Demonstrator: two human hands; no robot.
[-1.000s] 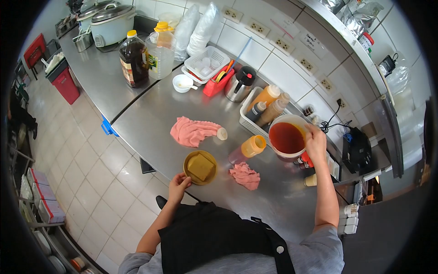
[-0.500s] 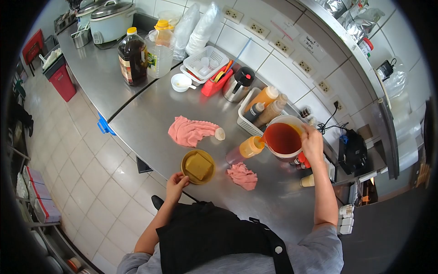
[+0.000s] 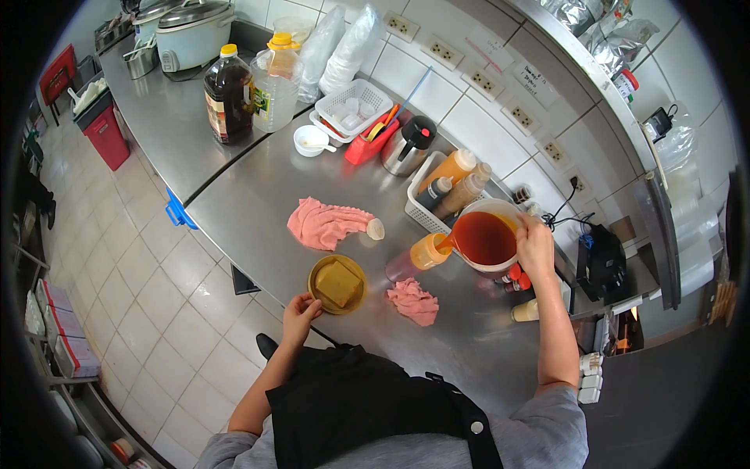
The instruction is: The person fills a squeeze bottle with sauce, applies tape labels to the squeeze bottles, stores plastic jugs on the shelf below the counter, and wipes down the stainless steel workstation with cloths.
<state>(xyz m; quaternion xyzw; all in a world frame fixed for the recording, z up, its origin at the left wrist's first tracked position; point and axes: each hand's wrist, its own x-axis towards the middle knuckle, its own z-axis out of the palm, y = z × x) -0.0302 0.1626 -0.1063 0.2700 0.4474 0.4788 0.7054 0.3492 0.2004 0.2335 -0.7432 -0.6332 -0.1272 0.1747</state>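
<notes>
My right hand (image 3: 534,244) grips the rim of a white plastic tub (image 3: 506,209) holding red-orange sauce (image 3: 484,238). The tub is tilted left, and a stream of sauce runs from its lip into the open top of an upright-looking squeeze bottle (image 3: 426,254), dark red low down and orange above. My left hand (image 3: 299,314) is closed at the near edge of a round yellow-brown dish (image 3: 316,288), thumb and fingers pinched at its rim. A squarish yellow-brown piece (image 3: 338,283) lies in the dish. A crumpled pink cloth (image 3: 413,302) sits just below the bottle.
Another pink cloth (image 3: 324,225) lies behind the dish, a pale cap (image 3: 376,229) at its end. A white basket (image 3: 418,205) of sauce bottles stands behind the tub. A steel jug (image 3: 406,148) and large jugs (image 3: 228,98) are farther back. A shelf (image 3: 609,86) overhangs the right side.
Sauce keeps running from the tilted tub into the bottle. Both hands hold nearly the same places; the whole view has shifted very slightly.
</notes>
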